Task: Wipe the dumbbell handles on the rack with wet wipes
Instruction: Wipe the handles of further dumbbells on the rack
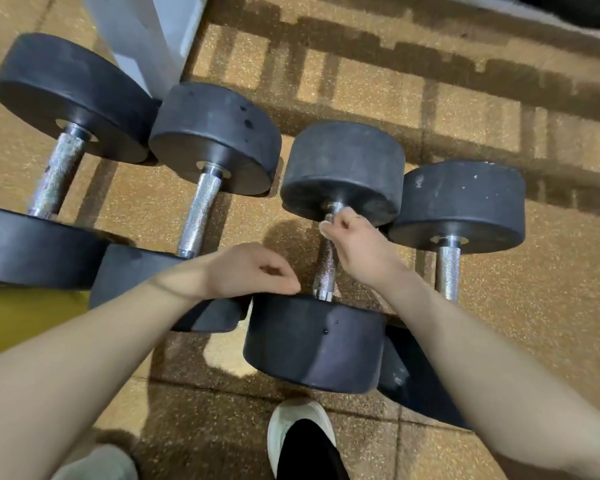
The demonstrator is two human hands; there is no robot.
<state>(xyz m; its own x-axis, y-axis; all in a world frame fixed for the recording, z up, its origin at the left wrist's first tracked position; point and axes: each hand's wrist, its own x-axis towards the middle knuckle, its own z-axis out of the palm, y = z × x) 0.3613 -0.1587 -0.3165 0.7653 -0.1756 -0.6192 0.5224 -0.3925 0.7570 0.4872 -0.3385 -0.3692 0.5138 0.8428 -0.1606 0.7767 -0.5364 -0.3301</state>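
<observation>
Four dumbbells lying side by side on the speckled floor (465, 109), narrow gaps between heads. Right hand (357, 244) is curling round the handle (326, 268) of the third dumbbell (326, 258), near its far head. Left hand (253, 271) is resting loosely curled, holding nothing, at the near head's (316, 341) edge. Wipe not discernible.

A speckled tan rubber-tile floor (430, 109) carries four black round-headed dumbbells with knurled metal handles, side by side: the far-left dumbbell (59, 168), the second dumbbell (201, 209), the third dumbbell (323, 323) and the right dumbbell (461, 209). A white shoe (291, 420) stands on the tiles nearby.
</observation>
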